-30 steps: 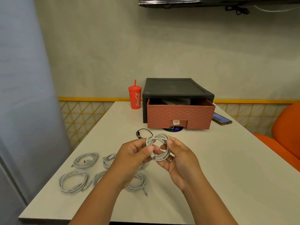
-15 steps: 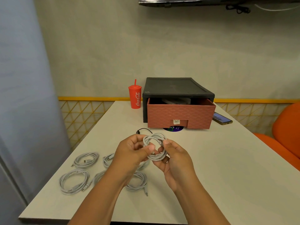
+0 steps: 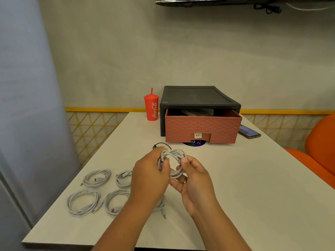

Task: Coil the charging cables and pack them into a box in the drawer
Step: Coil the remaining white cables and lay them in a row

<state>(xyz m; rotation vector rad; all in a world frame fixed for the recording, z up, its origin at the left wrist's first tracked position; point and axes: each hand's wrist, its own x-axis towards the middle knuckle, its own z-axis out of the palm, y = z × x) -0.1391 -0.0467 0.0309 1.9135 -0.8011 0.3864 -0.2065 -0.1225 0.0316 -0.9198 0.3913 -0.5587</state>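
Observation:
Both my hands hold one coiled white cable (image 3: 174,162) above the middle of the white table (image 3: 253,187). My left hand (image 3: 150,176) pinches the coil's left side. On the right, my right hand (image 3: 194,178) grips it with thumb on top and fingers under it. Several more coiled white cables (image 3: 97,178) lie on the table at the left, some partly hidden by my left arm. The pink drawer (image 3: 203,129) stands pulled out of its black case (image 3: 197,96) at the far end, with a dark box (image 3: 196,112) inside.
A red cup with a straw (image 3: 151,109) stands left of the black case. A phone (image 3: 249,132) lies to the drawer's right. A thin black cable (image 3: 159,145) lies just beyond my hands. Orange seats (image 3: 319,151) are at the right.
The coil and both hands have shifted slightly left and away from me. My left fingers have closed tighter on the coil's left side.

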